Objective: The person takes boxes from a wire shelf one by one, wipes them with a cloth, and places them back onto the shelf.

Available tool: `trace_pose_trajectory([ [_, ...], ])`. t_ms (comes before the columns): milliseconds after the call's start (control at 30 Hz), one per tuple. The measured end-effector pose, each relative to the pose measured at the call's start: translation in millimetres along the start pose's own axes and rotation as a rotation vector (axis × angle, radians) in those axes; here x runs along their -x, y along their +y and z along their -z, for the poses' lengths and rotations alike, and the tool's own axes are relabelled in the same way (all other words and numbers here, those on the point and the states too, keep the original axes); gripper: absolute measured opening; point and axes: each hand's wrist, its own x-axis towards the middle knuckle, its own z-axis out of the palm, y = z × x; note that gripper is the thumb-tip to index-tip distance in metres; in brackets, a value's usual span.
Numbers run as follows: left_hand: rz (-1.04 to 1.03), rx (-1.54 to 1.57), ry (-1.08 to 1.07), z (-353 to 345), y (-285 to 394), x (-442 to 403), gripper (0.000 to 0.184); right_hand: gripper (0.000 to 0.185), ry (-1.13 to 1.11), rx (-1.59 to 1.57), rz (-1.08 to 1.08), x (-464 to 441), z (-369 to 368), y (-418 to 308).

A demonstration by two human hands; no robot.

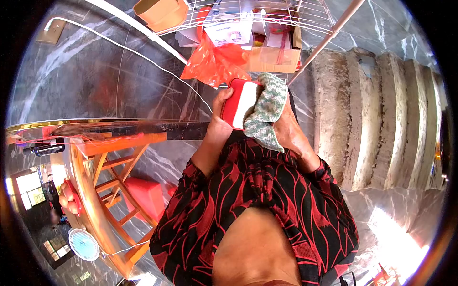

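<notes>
In the head view, the left hand (221, 109) grips a red and white case (245, 104) by its side, with the thumb laid along the upper part of the red edge; the fingers that go underneath are hidden. The case is tilted, its white face turned up between the two hands.

The right hand (292, 131) is on the other side, against a green and white knitted cloth (268, 110). The cloth covers its fingers, so whether they are closed or spread cannot be told. The cloth touches the case along the side nearest the right hand, overlaps a little of the white face, and hangs in folds toward the person's body.

Just beyond the left fingertips lies a crumpled orange-red plastic bag (210, 61), and past both hands stands a white wire rack (312, 13) holding a cardboard box (273, 59) and packets. A white cable (125, 46) runs down to near the left hand. Well apart from the left fingers, on their outer side, are a wooden chair (113, 183) and a red stool (149, 196). Out beyond the right hand are rough, pale steps (367, 121).
</notes>
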Motion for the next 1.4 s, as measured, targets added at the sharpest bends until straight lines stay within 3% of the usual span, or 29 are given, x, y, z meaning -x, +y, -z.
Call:
trace_pose_trajectory([
  [100,0.025,-0.001,0.127,-15,0,2,0.052,0.067,-0.103,0.006,0.045,3,8,15],
  [133,-0.061,-0.099,0.210,-38,1,8,0.052,0.066,-0.116,-0.021,0.024,1,11,12],
  [200,-0.014,-0.038,0.121,-8,-1,0,0.053,0.066,-0.091,-0.042,-0.006,3,8,8],
  [333,0.061,0.110,-0.044,-14,0,-4,0.055,0.070,-0.031,0.098,-0.008,3,2,9],
  [600,0.004,-0.005,0.212,-44,0,9,0.053,0.074,0.046,0.133,-0.002,0,-9,6],
  [833,0.005,-0.091,0.226,-44,7,6,0.051,0.077,0.186,0.021,0.008,-2,-18,0],
  [933,0.070,-0.107,0.243,-44,5,5,0.052,0.075,0.395,-0.237,-0.285,4,-39,13],
  [967,0.069,-0.122,0.195,-34,0,1,0.052,0.066,0.465,-0.264,-0.170,8,-40,19],
  [1033,0.061,-0.107,0.136,-34,-4,0,0.055,0.054,0.449,-0.276,-0.145,6,-34,26],
  [1067,0.040,-0.078,0.095,-40,-2,1,0.058,0.044,0.476,-0.563,-0.229,4,-29,16],
  [1100,0.021,-0.048,0.054,-47,0,1,0.060,0.040,0.403,-0.468,-0.208,10,-17,18],
  [1133,-0.033,-0.068,0.036,-36,0,-3,0.064,0.035,0.443,-0.628,-0.276,15,-13,37],
  [1267,-0.117,-0.155,-0.004,-54,13,-8,0.077,0.023,0.391,-0.672,-0.272,19,7,67],
  [1300,-0.117,-0.156,-0.003,-57,15,-10,0.077,0.024,0.386,-0.813,-0.242,22,9,71],
  [1333,-0.076,0.107,-0.244,-58,16,-12,0.080,0.027,0.390,-0.947,-0.214,25,12,71],
  [1367,-0.067,0.123,-0.258,-52,17,-13,0.082,0.027,0.308,-1.261,-0.264,32,16,68],
  [1400,-0.058,0.138,-0.272,-46,19,-14,0.084,0.025,0.390,-1.325,-0.353,34,14,68],
])
